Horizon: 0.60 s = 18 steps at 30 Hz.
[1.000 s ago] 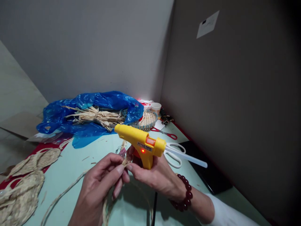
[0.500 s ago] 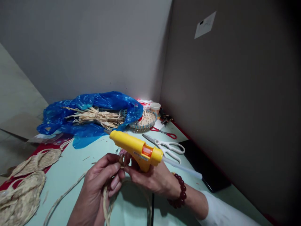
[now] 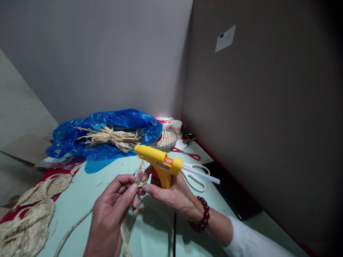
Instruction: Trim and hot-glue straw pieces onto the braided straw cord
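Observation:
My left hand (image 3: 115, 205) pinches the end of a braided straw cord (image 3: 141, 184) between thumb and fingers. From there the cord hangs below the hand and loops across the table. My right hand (image 3: 171, 194) is closed round the handle of a yellow glue gun (image 3: 158, 160), while its thumb and a fingertip also touch the cord's end. The gun's nozzle points up and left, away from the cord. A translucent glue stick (image 3: 205, 175) juts from its back. White-handled scissors (image 3: 195, 180) lie behind the gun, partly hidden by it.
A blue plastic bag (image 3: 122, 116) holding a straw bundle (image 3: 115, 137) lies at the back, beside a woven basket (image 3: 168, 139) and a cup (image 3: 176, 125). Red scissors (image 3: 187, 154) and a black flat device (image 3: 235, 196) are to the right. Woven straw pieces (image 3: 29, 228) lie left.
The glue gun has tilted and turned in my right hand, its nozzle shifting right and slightly up. The cord's end shows more between my fingers. The whole view has shifted a little.

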{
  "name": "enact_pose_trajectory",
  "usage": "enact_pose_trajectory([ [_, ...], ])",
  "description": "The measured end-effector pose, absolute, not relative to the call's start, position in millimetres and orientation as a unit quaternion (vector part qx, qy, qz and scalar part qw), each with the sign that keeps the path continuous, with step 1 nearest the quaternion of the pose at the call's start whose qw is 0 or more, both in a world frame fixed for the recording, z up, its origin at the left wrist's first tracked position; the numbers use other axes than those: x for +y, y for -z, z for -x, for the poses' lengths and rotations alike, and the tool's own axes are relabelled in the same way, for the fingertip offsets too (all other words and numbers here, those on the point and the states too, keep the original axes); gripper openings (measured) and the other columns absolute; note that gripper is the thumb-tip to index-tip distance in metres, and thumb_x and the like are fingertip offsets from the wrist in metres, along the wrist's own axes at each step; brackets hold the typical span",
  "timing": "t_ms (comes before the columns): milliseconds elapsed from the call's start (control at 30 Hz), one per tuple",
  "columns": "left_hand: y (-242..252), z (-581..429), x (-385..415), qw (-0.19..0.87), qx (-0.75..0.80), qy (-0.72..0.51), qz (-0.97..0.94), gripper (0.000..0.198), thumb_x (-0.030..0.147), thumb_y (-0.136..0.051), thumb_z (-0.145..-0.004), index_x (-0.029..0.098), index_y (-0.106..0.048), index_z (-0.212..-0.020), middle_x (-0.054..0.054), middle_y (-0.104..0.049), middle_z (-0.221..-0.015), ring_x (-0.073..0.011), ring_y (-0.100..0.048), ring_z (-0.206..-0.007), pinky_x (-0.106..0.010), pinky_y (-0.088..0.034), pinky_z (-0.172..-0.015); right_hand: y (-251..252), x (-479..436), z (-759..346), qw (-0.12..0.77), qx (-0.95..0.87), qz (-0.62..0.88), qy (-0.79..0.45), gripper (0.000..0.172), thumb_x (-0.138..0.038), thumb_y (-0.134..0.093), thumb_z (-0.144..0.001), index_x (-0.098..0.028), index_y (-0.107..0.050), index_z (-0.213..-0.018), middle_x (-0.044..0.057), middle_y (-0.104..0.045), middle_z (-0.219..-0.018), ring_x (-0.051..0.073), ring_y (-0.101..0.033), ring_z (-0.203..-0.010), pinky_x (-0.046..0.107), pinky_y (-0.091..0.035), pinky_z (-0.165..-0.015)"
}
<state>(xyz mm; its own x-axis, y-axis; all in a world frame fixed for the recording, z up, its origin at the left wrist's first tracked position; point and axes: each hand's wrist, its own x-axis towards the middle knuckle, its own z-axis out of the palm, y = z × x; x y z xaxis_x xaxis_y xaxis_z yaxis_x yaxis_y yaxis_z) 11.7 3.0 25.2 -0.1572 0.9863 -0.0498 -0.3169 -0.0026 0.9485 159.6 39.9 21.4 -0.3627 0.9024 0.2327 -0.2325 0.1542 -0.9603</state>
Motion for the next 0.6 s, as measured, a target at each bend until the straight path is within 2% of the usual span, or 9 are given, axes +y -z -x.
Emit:
enact_pose_trajectory([
  [100,-24,-14,1,0.45,0.489,-0.616,-0.422,0.019,0.034,-0.08,-0.071,0.023,-0.069,-0.082,0.004,-0.061,-0.063,-0.0097,-0.053,-0.056,-0.016,-0.045,-0.053,-20,43,-159,0.496,-0.573,0.296,-0.581,0.022,-0.017,-0.078,-0.071,-0.018,-0.062,-0.086,-0.007,-0.052,-0.069,0.007,-0.043,-0.057,0.019,-0.039,-0.055],
  [267,-26,-23,-5,0.366,0.519,-0.611,-0.472,0.012,0.032,-0.076,-0.074,0.026,-0.069,-0.082,0.004,-0.065,-0.072,-0.0101,-0.055,-0.06,-0.016,-0.045,-0.058,-20,41,-157,0.483,-0.597,0.334,-0.546,0.014,-0.013,-0.069,-0.076,-0.019,-0.058,-0.079,-0.009,-0.051,-0.062,0.007,-0.045,-0.055,0.017,-0.04,-0.054],
  [367,-28,-23,-5,0.407,0.516,-0.595,-0.463,0.019,0.035,-0.077,-0.072,0.025,-0.067,-0.085,0.003,-0.066,-0.069,-0.0107,-0.054,-0.06,-0.017,-0.043,-0.058,-20,42,-157,0.486,-0.591,0.338,-0.549,0.012,-0.013,-0.065,-0.076,-0.019,-0.057,-0.08,-0.008,-0.054,-0.065,0.007,-0.046,-0.054,0.017,-0.039,-0.052],
  [500,-30,-15,-3,0.553,0.498,-0.522,-0.416,0.028,0.044,-0.073,-0.076,0.02,-0.067,-0.088,0.002,-0.062,-0.058,-0.0102,-0.045,-0.053,-0.019,-0.039,-0.053,-20,48,-160,0.5,-0.591,0.334,-0.538,0.011,-0.012,-0.063,-0.076,-0.019,-0.057,-0.081,-0.007,-0.056,-0.069,0.006,-0.045,-0.052,0.017,-0.04,-0.051],
  [600,-28,-8,-1,0.537,0.518,-0.49,-0.452,0.03,0.047,-0.075,-0.074,0.02,-0.067,-0.083,0.003,-0.057,-0.055,-0.0106,-0.044,-0.055,-0.019,-0.037,-0.053,-22,49,-163,0.478,-0.623,0.338,-0.518,0.009,-0.01,-0.061,-0.078,-0.019,-0.06,-0.081,-0.007,-0.057,-0.068,0.006,-0.047,-0.054,0.017,-0.041,-0.054],
])
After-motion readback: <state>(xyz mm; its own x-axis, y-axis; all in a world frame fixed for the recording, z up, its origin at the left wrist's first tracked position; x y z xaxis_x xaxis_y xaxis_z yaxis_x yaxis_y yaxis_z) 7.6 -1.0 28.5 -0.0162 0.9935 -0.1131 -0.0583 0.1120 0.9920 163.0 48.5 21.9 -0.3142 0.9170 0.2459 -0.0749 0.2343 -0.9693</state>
